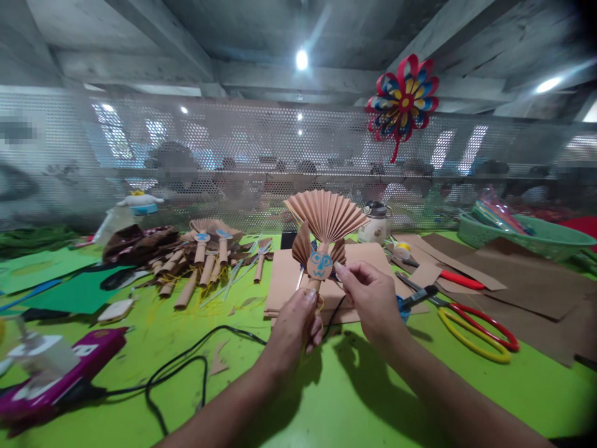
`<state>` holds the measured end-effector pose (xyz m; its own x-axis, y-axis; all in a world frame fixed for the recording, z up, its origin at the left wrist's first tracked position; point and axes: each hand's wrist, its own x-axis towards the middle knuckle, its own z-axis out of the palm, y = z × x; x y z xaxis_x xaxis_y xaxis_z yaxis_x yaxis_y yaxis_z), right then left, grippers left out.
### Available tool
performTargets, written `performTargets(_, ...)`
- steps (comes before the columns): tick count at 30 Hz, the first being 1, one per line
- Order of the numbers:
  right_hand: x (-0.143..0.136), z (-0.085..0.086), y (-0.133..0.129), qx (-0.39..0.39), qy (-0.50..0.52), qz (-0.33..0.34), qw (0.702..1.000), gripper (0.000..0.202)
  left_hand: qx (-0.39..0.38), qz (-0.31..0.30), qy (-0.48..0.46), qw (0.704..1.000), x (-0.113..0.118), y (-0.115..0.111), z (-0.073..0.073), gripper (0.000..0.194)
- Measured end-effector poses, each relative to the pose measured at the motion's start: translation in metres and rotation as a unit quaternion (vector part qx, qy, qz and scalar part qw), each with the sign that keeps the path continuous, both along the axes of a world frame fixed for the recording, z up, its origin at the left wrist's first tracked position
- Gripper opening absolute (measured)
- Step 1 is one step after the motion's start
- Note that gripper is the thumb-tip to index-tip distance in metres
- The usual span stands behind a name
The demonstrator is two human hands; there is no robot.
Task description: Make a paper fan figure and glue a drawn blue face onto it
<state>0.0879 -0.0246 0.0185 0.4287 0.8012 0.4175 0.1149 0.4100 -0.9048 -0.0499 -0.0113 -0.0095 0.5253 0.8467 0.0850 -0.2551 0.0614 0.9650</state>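
Observation:
In front of me is a brown paper figure with a blue face drawn on a round disc, a wide pleated fan above it and smaller pleated pieces at its sides. My left hand is closed round the rolled paper stem below the face, holding it upright. On the other side, my right hand pinches with thumb and forefinger at the figure's right edge, by the small side fan; the exact contact is partly hidden. Behind the figure lies a stack of brown paper.
Several similar paper figures lie at left. Red-and-yellow-handled scissors and brown sheets are at right, near a green basket. A purple power strip and black cable occupy the front left. A perforated screen stands behind.

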Motion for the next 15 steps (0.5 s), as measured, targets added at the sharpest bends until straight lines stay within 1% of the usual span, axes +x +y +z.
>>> performTargets(2,-0.002,0.001,-0.007,0.041,-0.059,-0.036,0.997,0.023,-0.005,0.004,-0.008,1.0,0.001,0.0,0.0,0.039)
performTargets(3,-0.003,0.001,-0.01,0.07,-0.112,-0.051,0.99,0.018,-0.007,0.006,-0.014,1.0,0.001,-0.001,0.0,0.037)
performTargets(4,-0.005,0.001,-0.012,0.099,-0.175,-0.06,0.978,0.015,-0.008,0.009,-0.022,1.0,0.002,-0.001,0.0,0.034)
performTargets(5,-0.005,0.0,-0.014,0.126,-0.242,-0.062,0.96,0.016,-0.009,0.011,-0.029,0.999,0.002,-0.001,0.0,0.032)
performTargets(8,-0.006,-0.004,-0.014,0.161,-0.399,-0.051,0.901,0.031,-0.011,-0.003,-0.042,0.999,0.003,-0.002,-0.002,0.032)
performTargets(11,-0.006,-0.006,-0.012,0.16,-0.47,-0.068,0.866,0.036,-0.013,-0.009,-0.049,0.999,0.002,-0.001,-0.004,0.033)
performTargets(15,-0.005,-0.004,-0.012,0.15,-0.514,-0.095,0.839,0.037,-0.012,-0.008,-0.041,0.999,0.002,-0.001,-0.004,0.032)
